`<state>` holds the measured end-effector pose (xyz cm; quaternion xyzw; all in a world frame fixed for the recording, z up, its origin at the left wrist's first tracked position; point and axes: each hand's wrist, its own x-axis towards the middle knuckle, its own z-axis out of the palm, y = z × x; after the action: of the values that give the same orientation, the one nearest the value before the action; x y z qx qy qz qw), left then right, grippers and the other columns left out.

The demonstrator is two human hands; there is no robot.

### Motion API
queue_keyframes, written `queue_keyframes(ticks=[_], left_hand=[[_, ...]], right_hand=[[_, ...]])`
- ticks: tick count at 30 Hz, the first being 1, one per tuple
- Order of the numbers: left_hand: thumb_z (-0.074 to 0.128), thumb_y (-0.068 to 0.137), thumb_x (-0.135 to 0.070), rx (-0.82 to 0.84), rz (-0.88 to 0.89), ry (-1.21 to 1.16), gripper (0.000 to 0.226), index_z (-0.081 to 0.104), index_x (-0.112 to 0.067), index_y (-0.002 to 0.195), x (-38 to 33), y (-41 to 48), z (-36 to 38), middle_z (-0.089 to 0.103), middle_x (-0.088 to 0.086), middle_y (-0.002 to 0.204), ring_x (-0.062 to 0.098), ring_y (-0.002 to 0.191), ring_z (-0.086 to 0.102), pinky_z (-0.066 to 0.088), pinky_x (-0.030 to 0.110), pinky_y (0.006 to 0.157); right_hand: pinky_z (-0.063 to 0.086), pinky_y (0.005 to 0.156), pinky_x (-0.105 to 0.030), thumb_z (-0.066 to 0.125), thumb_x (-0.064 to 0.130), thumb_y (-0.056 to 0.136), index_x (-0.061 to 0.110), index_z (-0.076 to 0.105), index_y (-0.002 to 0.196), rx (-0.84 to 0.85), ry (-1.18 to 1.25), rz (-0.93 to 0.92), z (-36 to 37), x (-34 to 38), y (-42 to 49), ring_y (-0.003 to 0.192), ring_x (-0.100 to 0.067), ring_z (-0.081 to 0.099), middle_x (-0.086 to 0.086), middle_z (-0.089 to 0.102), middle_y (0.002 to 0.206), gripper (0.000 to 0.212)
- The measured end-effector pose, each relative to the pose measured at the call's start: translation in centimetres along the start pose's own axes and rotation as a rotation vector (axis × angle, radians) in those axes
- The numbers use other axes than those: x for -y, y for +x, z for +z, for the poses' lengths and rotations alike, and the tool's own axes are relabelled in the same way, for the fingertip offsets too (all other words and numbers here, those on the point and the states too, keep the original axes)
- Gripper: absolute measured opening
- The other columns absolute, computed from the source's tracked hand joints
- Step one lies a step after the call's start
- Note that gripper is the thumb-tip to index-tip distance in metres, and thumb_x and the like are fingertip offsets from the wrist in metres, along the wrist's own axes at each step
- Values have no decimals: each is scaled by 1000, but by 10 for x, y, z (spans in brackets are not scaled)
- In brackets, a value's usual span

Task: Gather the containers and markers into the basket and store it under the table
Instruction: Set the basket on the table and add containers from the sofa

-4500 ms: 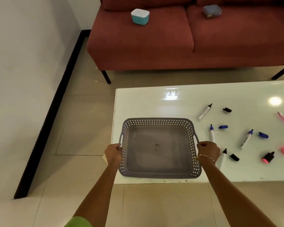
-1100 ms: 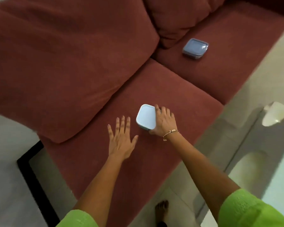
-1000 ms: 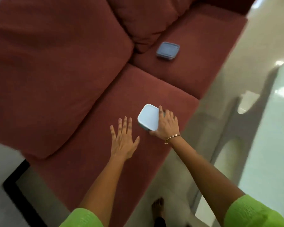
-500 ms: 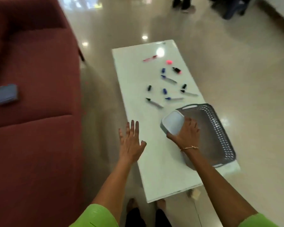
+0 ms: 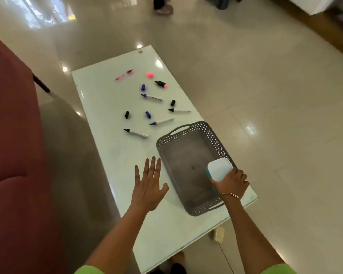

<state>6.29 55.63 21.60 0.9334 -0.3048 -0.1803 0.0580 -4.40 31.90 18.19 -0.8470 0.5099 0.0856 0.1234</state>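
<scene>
A grey perforated basket [image 5: 216, 135] sits on the near right part of the white table [image 5: 111, 107]. My right hand [image 5: 231, 182] grips a teal container with a white lid [image 5: 219, 169] and holds it inside the basket, low at its right side. My left hand [image 5: 149, 182] hovers flat over the table just left of the basket, fingers spread, holding nothing. Several uncapped markers and loose caps lie scattered on the far half of the table, among them a black marker [image 5: 136, 133], a blue marker [image 5: 161, 121] and a pink highlighter [image 5: 161, 84].
A red sofa [image 5: 10, 155] fills the left side, with a narrow strip of tiled floor between it and the table. Someone else's feet [image 5: 162, 6] stand on the floor far beyond the table. My own feet show under the table's near edge.
I turned from the sofa to the table carrying the teal container in my right hand. In the last half second it went from the basket's left rim down into the basket.
</scene>
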Motion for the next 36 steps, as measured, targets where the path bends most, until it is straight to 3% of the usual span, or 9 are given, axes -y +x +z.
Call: queue_keyframes(ticks=[7, 10, 13, 15, 18, 22, 30, 36], left_hand=[[26, 92, -48, 47, 1, 27, 74, -16, -18, 146, 2, 25, 21, -13, 4, 159, 22, 146, -15, -13, 49, 115], [25, 93, -48, 58, -12, 18, 74, -16, -17, 146, 2, 30, 26, -13, 4, 159, 22, 146, -15, -12, 50, 116], [25, 93, -49, 65, -25, -3, 73, -17, -18, 145, 7, 29, 21, -14, 4, 158, 22, 146, -15, -12, 50, 116], [26, 94, -47, 47, -60, -20, 73, -17, -19, 145, 18, 25, 10, -14, 4, 158, 22, 146, -15, -11, 51, 117], [28, 94, -47, 3, -148, -50, 73, -17, -18, 145, 47, 19, -13, -15, 4, 158, 21, 145, -17, -11, 52, 117], [28, 94, -49, -77, -262, -88, 75, -18, -20, 145, 114, 17, -51, -16, 3, 158, 21, 145, -18, -12, 53, 116], [26, 92, -56, -201, -465, -73, 77, -17, -21, 144, 331, 16, -127, -11, 5, 159, 24, 146, -13, -13, 52, 115], [22, 92, -55, -216, -657, -57, 75, -18, -20, 144, 507, -22, -151, -11, 5, 159, 25, 146, -15, -11, 53, 117]], right_hand=[[46, 80, -42, 80, 56, 50, -10, 42, 118, 72, -78, 3, 25, -9, 17, 99, -39, 53, -27, 57, 109, 101], [47, 87, -44, 80, 57, 51, -9, 31, 129, 100, -162, 3, 30, -9, 17, 109, -41, 49, -29, 49, 123, 113], [36, 104, -50, 78, 59, 53, -7, 20, 136, 104, -150, -1, 27, 1, 13, 127, -45, 36, -32, 31, 141, 121], [25, 113, -54, 70, 57, 65, -5, 22, 138, 93, -111, -167, 22, 28, 3, 135, -45, 24, -32, 25, 146, 108], [17, 116, -53, 58, 49, 80, 2, 24, 141, 71, -34, -515, 15, 96, -24, 140, -41, 18, -27, 22, 150, 84], [4, 118, -48, 42, 54, 86, 11, 10, 146, 127, -14, -845, 11, 213, -69, 145, -34, 0, -17, 6, 156, 79], [6, 118, -52, 21, 67, 84, 15, 15, 146, 81, -56, -1133, 28, 455, -144, 145, -32, 3, -14, 11, 156, 81], [1, 118, -51, 22, 68, 83, 15, 10, 146, 153, -134, -1291, 78, 621, -225, 145, -32, -1, -14, 7, 157, 83]])
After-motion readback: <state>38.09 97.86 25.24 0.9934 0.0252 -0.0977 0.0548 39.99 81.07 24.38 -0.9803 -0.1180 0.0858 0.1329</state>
